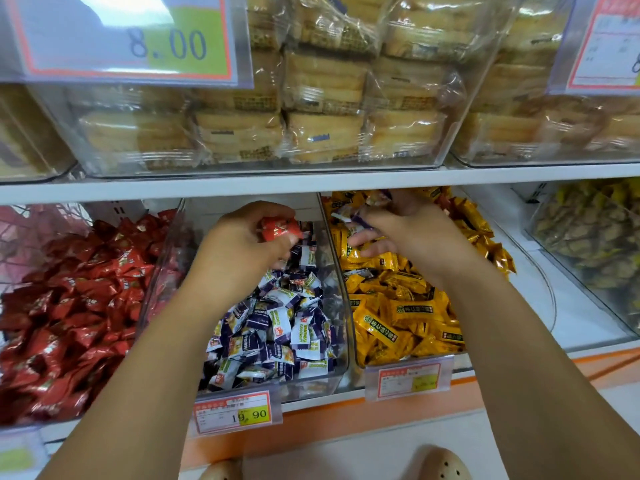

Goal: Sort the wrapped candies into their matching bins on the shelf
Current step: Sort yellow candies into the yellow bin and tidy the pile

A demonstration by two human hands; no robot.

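Note:
Three clear bins stand side by side on the lower shelf. The left bin [152,271] holds red wrapped candies [69,306], the middle bin [332,372] purple-and-white candies [277,327], the right bin [356,344] yellow candies [405,313]. My left hand [239,244] hovers over the back of the middle bin and grips a red candy [280,228]. My right hand [405,230] is over the back of the yellow bin and pinches a purple-and-white candy [349,218] between its fingers.
Above, clear bins of wrapped pastries [322,98] sit on a white shelf [311,183] with price tags. A bin of yellow-green sweets [588,237] stands at the far right. Price labels [232,412] hang on the bin fronts. Shoe tips [443,462] show by the orange shelf base.

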